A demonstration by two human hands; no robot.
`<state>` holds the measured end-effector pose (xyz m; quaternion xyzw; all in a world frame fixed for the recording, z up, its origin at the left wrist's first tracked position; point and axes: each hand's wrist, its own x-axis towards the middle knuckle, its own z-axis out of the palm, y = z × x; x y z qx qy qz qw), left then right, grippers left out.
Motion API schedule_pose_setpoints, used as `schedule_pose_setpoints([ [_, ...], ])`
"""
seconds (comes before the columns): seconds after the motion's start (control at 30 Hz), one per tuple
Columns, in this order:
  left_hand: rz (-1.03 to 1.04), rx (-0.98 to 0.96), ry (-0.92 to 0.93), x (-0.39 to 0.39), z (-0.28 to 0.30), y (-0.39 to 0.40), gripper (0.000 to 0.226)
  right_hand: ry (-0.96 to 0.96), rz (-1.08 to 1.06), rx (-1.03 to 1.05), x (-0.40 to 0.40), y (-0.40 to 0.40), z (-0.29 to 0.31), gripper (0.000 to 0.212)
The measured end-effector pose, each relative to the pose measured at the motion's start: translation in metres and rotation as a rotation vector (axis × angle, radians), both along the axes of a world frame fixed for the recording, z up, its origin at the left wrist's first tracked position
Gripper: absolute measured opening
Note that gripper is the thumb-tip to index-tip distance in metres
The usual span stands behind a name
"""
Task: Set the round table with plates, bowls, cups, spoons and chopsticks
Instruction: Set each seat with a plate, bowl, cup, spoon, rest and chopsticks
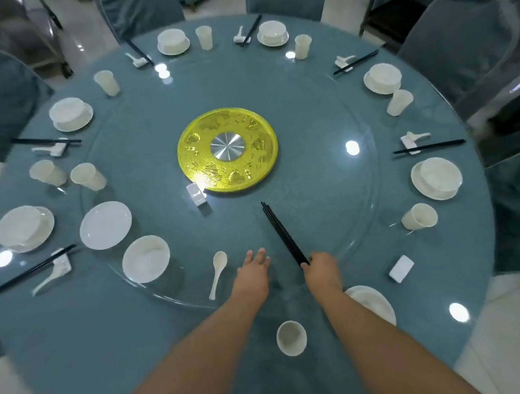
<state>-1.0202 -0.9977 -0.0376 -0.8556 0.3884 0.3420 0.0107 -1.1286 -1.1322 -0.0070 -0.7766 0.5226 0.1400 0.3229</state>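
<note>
Right hand (321, 267) gripping a bundle of black chopsticks (282, 233) by the near ends, tips angled up toward the gold centre disc (227, 149), probably kept bunched so pairs can be dealt out to the settings lacking them. Left hand (254, 271) open, fingers straight and flat on the glass turntable (328, 217), likely to steady or turn it.

Taking the gold centre disc as landmark: most places beyond it and to either side already laid with an upturned bowl on a plate, a cup, and a spoon and chopsticks on a rest. Near-left of the disc, on the turntable, spare pieces waiting: a plate (105, 225), a bowl (146, 259), a cup (88, 176), and a loose porcelain spoon (218, 271) just left of the left hand. Straight toward the viewer from the disc, on the blue tabletop (95, 338), the nearest place holding only a cup (291, 338) and a partly hidden plate (373, 303); near-right, an empty chopstick rest (401, 268). A small white box (196, 194) touching the disc's near edge.

Judged well along, nearest settings unfinished.
</note>
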Motion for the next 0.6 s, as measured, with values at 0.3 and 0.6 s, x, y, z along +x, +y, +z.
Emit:
schedule_pose_setpoints([
  [0.3,-0.050,0.051,0.031,0.009,-0.001,0.003,0.063,0.044,0.019,0.003,0.019,0.008,-0.011,0.031],
  [0.6,-0.046,0.053,0.062,0.010,0.005,0.003,0.069,0.052,0.003,0.024,0.023,0.007,-0.012,0.025],
])
